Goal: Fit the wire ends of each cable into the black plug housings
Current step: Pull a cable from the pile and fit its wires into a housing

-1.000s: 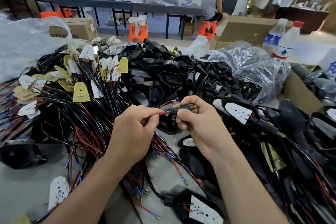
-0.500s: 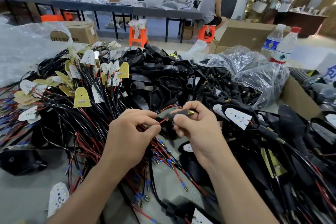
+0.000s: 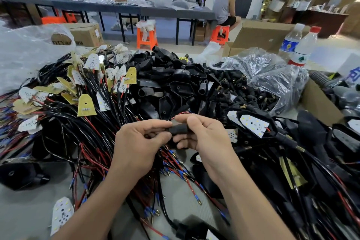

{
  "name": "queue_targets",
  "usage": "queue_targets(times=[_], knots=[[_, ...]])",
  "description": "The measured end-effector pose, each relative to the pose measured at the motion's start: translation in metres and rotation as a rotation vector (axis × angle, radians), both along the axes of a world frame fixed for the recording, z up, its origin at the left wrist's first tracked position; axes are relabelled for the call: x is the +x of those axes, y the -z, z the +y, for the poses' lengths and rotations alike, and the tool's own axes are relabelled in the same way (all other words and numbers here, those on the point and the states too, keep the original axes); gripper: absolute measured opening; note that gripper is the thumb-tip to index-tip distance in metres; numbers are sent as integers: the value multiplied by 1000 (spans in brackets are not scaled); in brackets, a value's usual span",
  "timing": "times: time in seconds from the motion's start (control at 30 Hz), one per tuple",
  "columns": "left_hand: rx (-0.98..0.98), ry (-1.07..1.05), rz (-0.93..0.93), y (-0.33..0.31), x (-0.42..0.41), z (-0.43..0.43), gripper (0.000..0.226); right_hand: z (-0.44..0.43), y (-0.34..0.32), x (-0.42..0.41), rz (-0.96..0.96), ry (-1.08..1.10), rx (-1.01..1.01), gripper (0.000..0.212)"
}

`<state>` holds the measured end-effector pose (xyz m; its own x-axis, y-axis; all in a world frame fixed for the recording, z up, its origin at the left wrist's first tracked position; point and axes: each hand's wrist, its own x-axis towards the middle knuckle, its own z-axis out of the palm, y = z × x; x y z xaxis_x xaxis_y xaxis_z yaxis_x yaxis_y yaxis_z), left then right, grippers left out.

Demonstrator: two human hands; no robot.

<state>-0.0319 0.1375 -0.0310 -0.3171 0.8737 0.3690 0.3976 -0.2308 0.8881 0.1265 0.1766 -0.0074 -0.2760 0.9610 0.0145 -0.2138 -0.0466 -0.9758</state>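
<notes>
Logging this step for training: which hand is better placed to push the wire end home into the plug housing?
Left, probably. The left hand pinches right at the end of the black plug housing, so it could push inward; the right hand wraps the housing's body, steadying it.

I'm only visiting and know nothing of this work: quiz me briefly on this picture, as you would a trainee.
1. True or false: the right hand holds a black plug housing.
2. The wire arching above that housing is: A blue, B red, C yellow?
3. Fill in: the red-capped bottle stands on the person's ___ side.
Key: 1 true; 2 B; 3 right.
</notes>
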Motion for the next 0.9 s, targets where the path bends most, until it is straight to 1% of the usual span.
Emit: queue_targets(times=[0.1, 0.2, 0.27, 0.33, 0.4, 0.53, 0.67, 0.7, 0.77, 0.83, 0.9], knots=[[4, 8, -13, 1, 1, -1, 45, 0, -1, 3, 50, 5, -19, 24], [-30, 36, -6, 2, 1, -3, 49, 0, 1, 5, 39, 31, 11, 23], [-68, 41, 12, 2, 0, -4, 53, 1, 1, 7, 87, 58, 9, 21], [-85, 22, 28, 1, 1, -5, 49, 3, 0, 9, 124, 68, 9, 19], [-89, 16, 17, 0, 3, -7, 48, 3, 2, 9, 96, 50, 14, 18], [-87, 40, 28, -5, 6, -11, 58, 0, 4, 6, 0, -2, 45, 21], [-49, 38, 82, -6, 10, -13, 67, 0, 1, 7, 22, 14, 57, 14], [-39, 47, 77, -6, 11, -13, 70, 0, 0, 7, 38, 7, 44, 16], [-32, 52, 51, -5, 12, -13, 73, 1, -1, 6, 56, 17, 27, 26], [-34, 78, 50, -5, 14, -12, 68, 2, -1, 6, 18, 82, 66, 31], [-8, 98, 86, -9, 18, -15, 60, 2, 0, 4, -68, 152, 162, 32]])
